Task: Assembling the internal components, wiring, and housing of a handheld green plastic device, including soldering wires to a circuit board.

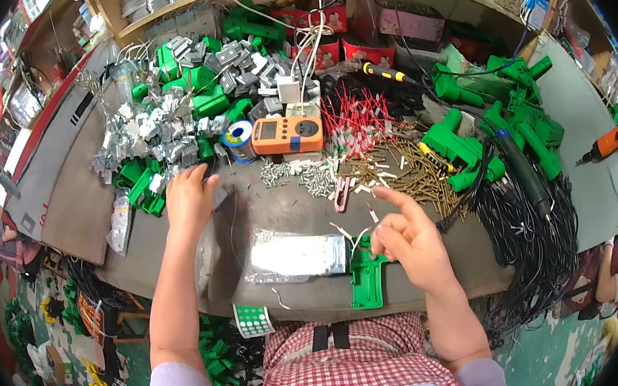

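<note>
Green flat plastic housing plate (pixel 367 280) is lying at bench edge, light, stiff; right hand (pixel 410 239) is pinching thin white wire (pixel 354 239) above it, forefinger out. Left hand (pixel 189 197) is reaching, fingers spread, empty, into grey metal clips (pixel 147 130).

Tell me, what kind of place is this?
Probably a small electronics assembly workshop. The workbench is heaped with green plastic housings and metal parts, with a solder spool and an orange meter among them. The left hand reaches into the parts.

Bright, even light – foil glares, edges bend into black rim.
</note>
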Available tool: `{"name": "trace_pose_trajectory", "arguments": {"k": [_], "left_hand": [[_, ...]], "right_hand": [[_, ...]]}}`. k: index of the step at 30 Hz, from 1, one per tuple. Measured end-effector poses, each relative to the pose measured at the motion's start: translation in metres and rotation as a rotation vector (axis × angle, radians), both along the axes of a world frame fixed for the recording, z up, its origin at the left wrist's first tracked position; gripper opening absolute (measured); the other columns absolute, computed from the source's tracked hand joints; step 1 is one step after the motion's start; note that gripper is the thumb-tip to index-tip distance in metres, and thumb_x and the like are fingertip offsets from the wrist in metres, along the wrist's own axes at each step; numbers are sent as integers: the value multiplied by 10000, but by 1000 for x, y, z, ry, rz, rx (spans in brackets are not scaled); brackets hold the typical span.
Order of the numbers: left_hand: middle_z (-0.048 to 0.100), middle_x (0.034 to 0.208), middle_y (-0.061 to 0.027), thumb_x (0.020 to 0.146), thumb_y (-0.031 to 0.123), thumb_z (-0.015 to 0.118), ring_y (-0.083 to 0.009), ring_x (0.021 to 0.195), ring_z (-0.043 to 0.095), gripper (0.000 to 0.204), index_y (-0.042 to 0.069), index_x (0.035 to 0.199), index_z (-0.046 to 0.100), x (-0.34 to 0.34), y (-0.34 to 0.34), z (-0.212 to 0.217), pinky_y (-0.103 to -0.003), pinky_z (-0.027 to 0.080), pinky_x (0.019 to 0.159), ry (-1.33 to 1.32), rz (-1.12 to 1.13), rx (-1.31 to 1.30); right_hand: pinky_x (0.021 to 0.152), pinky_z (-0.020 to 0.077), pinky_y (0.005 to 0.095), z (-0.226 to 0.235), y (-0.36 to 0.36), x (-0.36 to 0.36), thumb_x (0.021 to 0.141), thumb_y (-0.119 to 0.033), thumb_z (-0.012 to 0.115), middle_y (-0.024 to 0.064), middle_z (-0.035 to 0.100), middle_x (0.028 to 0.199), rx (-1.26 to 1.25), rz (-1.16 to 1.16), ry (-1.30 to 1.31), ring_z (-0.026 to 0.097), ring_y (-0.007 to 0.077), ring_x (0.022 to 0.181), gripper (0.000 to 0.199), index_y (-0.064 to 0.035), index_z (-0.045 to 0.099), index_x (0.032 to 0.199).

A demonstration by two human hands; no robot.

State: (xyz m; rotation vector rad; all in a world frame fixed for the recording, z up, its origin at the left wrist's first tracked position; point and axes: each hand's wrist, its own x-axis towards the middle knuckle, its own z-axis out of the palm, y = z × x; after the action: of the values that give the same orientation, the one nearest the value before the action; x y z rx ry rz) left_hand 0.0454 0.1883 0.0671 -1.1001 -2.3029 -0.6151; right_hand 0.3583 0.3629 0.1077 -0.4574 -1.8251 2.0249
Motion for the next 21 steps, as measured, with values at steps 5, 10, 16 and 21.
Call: {"name": "trace_pose_trajectory", "arguments": {"k": [5,10,16,21], "left_hand": [[663,929,-124,815,151,627,-313,928,597,125,53,858,691,-29,97,24,-389,470,799,-34,-259,-89],[677,837,-159,739,278,727,-337,821,647,268,50,866,666,-78,180,15,-414,505,727,-308,-119,-335],[672,814,-162,709,294,753,-328,798,658,298,53,833,629,-107,190,5,-412,514,718,-296,-120,-349],[687,816,-129,791,280,707,-282,774,668,263,35,862,646,-100,163,24,-372,511,697,-336,-234,-174]], "right_hand": [[653,412,203,-5,9,7,932,-35,533,21,594,797,3,-8,10,527,50,726,431,8,412,1343],[670,437,207,-15,19,16,916,-32,555,18,613,775,48,-9,-54,552,56,725,363,-17,510,1276],[663,443,203,-13,31,31,906,-24,557,18,624,774,48,-131,-83,557,56,715,302,-7,565,1208],[659,472,216,-10,39,14,898,-23,576,31,642,794,79,-162,-19,587,63,724,266,-10,603,1162]]}}
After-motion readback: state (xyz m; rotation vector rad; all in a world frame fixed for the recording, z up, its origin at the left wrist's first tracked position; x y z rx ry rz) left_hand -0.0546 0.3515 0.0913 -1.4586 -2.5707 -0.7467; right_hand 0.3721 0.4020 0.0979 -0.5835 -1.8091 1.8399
